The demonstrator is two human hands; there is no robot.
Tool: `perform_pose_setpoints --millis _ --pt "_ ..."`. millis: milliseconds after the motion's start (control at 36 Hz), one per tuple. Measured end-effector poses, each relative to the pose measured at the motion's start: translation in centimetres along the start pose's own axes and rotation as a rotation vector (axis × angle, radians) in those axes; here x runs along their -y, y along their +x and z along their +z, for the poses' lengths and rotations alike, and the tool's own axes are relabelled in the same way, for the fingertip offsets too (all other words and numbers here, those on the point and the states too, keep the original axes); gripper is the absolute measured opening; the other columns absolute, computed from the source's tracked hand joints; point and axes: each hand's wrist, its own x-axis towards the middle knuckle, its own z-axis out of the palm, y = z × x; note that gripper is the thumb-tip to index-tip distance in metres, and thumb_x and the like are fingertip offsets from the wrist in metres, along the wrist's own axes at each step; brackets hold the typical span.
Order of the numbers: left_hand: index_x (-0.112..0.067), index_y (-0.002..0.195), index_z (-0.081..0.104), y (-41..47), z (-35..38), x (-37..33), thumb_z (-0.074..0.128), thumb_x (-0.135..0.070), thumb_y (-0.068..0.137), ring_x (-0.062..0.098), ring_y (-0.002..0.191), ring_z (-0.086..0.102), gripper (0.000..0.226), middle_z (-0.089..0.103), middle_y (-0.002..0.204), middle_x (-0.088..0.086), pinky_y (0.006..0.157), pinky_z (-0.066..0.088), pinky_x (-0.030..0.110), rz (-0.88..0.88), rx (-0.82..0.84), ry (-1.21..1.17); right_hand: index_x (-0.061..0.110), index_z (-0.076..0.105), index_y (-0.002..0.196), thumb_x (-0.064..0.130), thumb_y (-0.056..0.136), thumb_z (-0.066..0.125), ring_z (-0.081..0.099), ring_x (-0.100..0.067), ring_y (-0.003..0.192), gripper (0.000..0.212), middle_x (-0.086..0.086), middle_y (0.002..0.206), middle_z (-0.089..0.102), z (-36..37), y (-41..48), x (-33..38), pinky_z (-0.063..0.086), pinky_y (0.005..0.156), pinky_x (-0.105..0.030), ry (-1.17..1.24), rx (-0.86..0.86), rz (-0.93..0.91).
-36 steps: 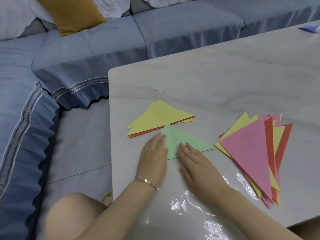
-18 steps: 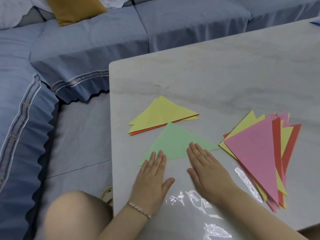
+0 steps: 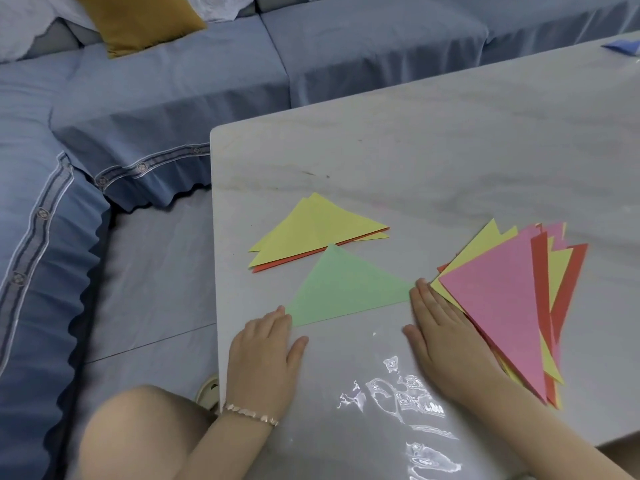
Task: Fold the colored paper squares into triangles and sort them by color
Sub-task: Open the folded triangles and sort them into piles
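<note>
One blue sofa [image 3: 173, 98] wraps the far and left sides, with one mustard cushion [image 3: 138, 19] on it at the far left. One pale marble table [image 3: 450, 150] fills the right. On its near right lies one fanned stack of paper [image 3: 495, 306], pink on top, with yellow, red and pink edges showing under it; the sheets overlap too much to count. Left of it lies one green triangle [image 3: 346, 289], flat. Just beyond that is one pile of folded triangles [image 3: 315, 230]: two yellow over one red.

Two hands lie flat on the table, fingers straight, grasping nothing. The left hand [image 3: 263, 362] has its fingertips at the green triangle's near-left corner. The right hand [image 3: 446, 344] has its fingertips at the right corner, its side against the stack. One bracelet [image 3: 249, 414] circles the left wrist. One blue scrap [image 3: 623, 46] sits at the far right.
</note>
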Motion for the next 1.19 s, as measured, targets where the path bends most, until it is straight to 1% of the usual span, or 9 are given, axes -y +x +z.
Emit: perform_pose_setpoints --millis 83,139,194,333,417,528,833,1056,1194 --pt "-0.016 0.109 0.059 1.7 -0.9 -1.1 0.060 -0.040 0.084 0.024 0.100 0.051 0.035 0.057 0.111 0.001 0.082 0.041 0.033 -0.152 0.047 -0.050 0.011 0.001 0.149 0.059 0.071 -0.027 -0.008 -0.007 0.142 0.095 0.004 0.150 -0.016 -0.9 0.1 0.3 -0.015 0.106 -0.017 0.015 -0.014 -0.020" --pt "-0.021 0.123 0.046 3.0 -0.9 -1.3 0.055 -0.050 0.084 0.021 0.110 0.043 0.049 0.047 0.118 0.001 0.088 0.035 0.029 -0.212 0.101 -0.024 0.010 0.039 0.139 0.047 0.089 0.001 0.024 -0.019 0.140 0.072 0.000 0.153 0.024 -1.7 -0.1 0.5 0.004 0.113 -0.018 0.147 -0.062 -0.092" --pt "-0.022 0.128 0.039 4.0 -1.1 -1.5 0.056 -0.055 0.081 0.023 0.112 0.042 0.060 0.045 0.121 0.003 0.089 0.034 0.029 -0.241 0.163 -0.003 0.016 0.063 0.108 0.034 0.096 0.028 0.050 -0.013 0.120 0.041 0.011 0.125 0.054 -2.5 -0.6 0.6 0.033 0.102 -0.022 0.333 -0.161 -0.111" --pt "-0.021 0.125 0.041 5.2 -1.4 -1.7 0.067 -0.054 0.073 0.025 0.111 0.046 0.067 0.049 0.117 0.005 0.089 0.036 0.032 -0.316 0.254 -0.034 0.015 0.067 0.106 0.015 0.088 0.055 0.057 -0.022 0.097 0.021 0.002 0.106 0.059 -5.2 -0.8 -1.5 0.042 0.085 -0.032 0.491 -0.492 0.261" --pt "-0.020 0.122 0.042 5.3 -1.6 -1.6 0.072 -0.049 0.070 0.025 0.109 0.047 0.067 0.052 0.113 0.004 0.086 0.038 0.031 -0.359 0.262 -0.145 0.012 0.048 0.131 0.030 0.084 0.064 0.041 -0.035 0.114 0.053 -0.021 0.121 0.047 -5.9 -0.3 -4.0 0.035 0.096 -0.041 0.365 -0.360 0.600" --pt "-0.019 0.113 0.049 5.4 -1.5 -1.8 0.076 -0.040 0.069 0.023 0.105 0.048 0.056 0.050 0.111 0.003 0.084 0.041 0.030 -0.379 0.244 -0.255 0.008 0.042 0.126 0.045 0.074 0.071 0.038 -0.041 0.109 0.070 -0.027 0.113 0.042 -5.1 -0.1 -5.1 0.038 0.091 -0.046 0.261 -0.168 0.765" --pt "-0.011 0.084 0.046 5.9 -3.3 -2.5 0.044 -0.015 0.095 0.027 0.070 0.043 0.012 0.048 0.071 0.004 0.059 0.030 0.033 -0.239 -0.138 -0.417 0.016 0.050 0.128 0.019 0.081 0.068 0.043 -0.036 0.110 0.051 -0.018 0.115 0.047 -4.8 -0.5 -5.0 0.038 0.088 -0.040 0.420 -0.379 0.655" --pt "-0.011 0.119 0.052 11.8 -4.8 -0.9 0.047 -0.020 0.094 0.024 0.092 0.050 0.027 0.058 0.110 0.009 0.076 0.037 0.030 -0.361 -0.169 -0.394 0.010 0.068 0.105 0.007 0.089 0.056 0.056 -0.017 0.082 0.020 -0.002 0.097 0.066 -4.9 -1.2 -3.7 0.033 0.074 -0.017 0.594 -0.591 0.370" --pt "-0.012 0.139 0.032 10.8 -3.7 -2.7 0.055 -0.028 0.090 0.032 0.126 0.031 0.056 0.030 0.139 0.013 0.102 0.029 0.039 -0.386 -0.136 -0.299 0.027 0.070 0.087 0.009 0.086 0.062 0.057 0.012 0.079 0.020 0.019 0.085 0.068 -5.6 -1.6 -1.4 0.037 0.071 0.001 0.892 -0.622 0.396"
